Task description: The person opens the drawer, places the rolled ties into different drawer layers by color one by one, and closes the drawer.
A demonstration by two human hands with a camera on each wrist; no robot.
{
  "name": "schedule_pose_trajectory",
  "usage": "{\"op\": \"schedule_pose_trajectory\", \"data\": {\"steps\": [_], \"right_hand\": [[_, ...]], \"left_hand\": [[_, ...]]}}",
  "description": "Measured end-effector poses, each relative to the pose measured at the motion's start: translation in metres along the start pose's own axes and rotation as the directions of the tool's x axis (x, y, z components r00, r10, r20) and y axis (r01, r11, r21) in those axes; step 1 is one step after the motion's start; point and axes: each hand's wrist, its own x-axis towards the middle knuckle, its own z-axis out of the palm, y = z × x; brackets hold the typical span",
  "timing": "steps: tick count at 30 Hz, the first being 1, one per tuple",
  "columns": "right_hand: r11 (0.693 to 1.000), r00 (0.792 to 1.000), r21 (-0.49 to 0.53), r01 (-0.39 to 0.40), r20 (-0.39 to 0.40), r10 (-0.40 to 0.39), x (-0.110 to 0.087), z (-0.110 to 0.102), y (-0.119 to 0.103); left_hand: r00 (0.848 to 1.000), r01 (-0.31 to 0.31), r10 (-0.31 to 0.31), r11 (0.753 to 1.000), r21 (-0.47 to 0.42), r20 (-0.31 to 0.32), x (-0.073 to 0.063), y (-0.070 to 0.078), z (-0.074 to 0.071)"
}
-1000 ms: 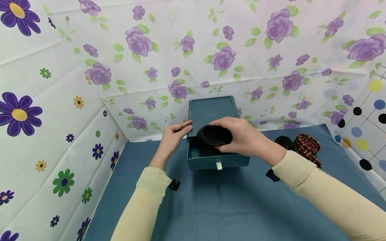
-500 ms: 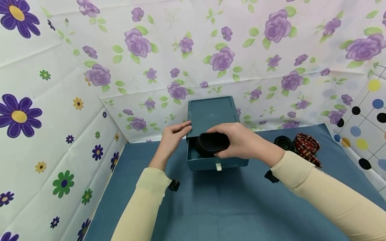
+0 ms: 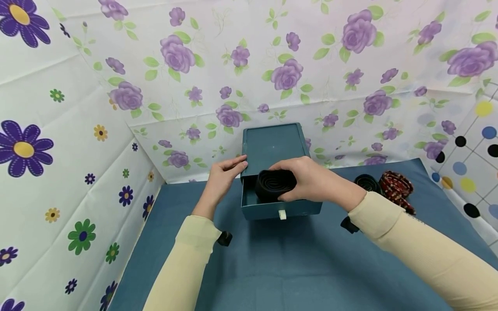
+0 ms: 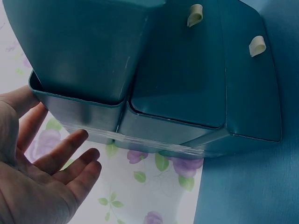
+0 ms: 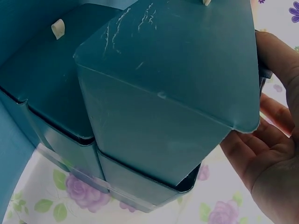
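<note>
My right hand (image 3: pixel 307 179) grips a rolled-up black necktie (image 3: pixel 274 185) from its right side, thumb in front and fingers behind. The coil is upright inside the pulled-out top drawer (image 3: pixel 260 211) of a dark teal drawer cabinet (image 3: pixel 274 147). In the right wrist view, the drawer front hides the coil, and the right hand (image 5: pixel 271 154) shows beside the drawer's edge. My left hand (image 3: pixel 225 177) touches the cabinet's upper left edge with its fingertips. The left wrist view shows this left hand (image 4: pixel 51 172) with its other fingers loosely extended.
To the right on the blue cloth (image 3: pixel 280 268) lie a rolled dark green necktie (image 3: pixel 367 183) and a rolled red plaid necktie (image 3: pixel 397 188) with a loose end. Lower drawers have pale pull tabs (image 4: pixel 195 15). A flowered wall covering (image 3: pixel 233 65) stands behind the cabinet.
The right hand has lowered the black necktie into the open drawer and turned it more upright. The left hand has stayed at the cabinet's edge.
</note>
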Motion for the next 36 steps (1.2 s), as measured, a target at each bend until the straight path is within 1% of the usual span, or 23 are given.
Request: {"op": "schedule_pose_trajectory", "data": {"steps": [2,6,14,22,29,36], "right_hand": [[1.0,1.0,-0.006,-0.002,0.003,0.002,0.001,0.0,0.0],[1.0,1.0,-0.027,-0.005,0.009,0.005,0.002,0.001,0.0],[0.996,0.999,-0.089,-0.006,0.04,0.009,0.005,0.003,0.001],[0.988,0.999,-0.152,0.031,-0.005,-0.032,0.002,0.008,0.005],[0.983,0.998,-0.174,0.058,0.005,-0.058,0.002,0.013,0.009],[0.969,0.999,-0.243,0.032,0.021,-0.027,0.003,0.016,0.011]], "left_hand": [[1.0,-0.013,0.013,1.0,0.006,-0.005,0.002,-0.004,0.0],[1.0,-0.027,0.027,1.0,0.012,-0.012,0.004,-0.006,0.0],[1.0,-0.016,0.016,1.0,0.01,-0.009,0.004,-0.007,-0.001],[1.0,-0.025,0.025,1.0,-0.002,-0.008,0.003,-0.008,0.0],[1.0,-0.029,0.029,1.0,0.0,-0.006,0.002,-0.007,0.0],[0.999,-0.033,0.033,0.999,-0.001,-0.009,0.003,-0.006,0.0]]}}
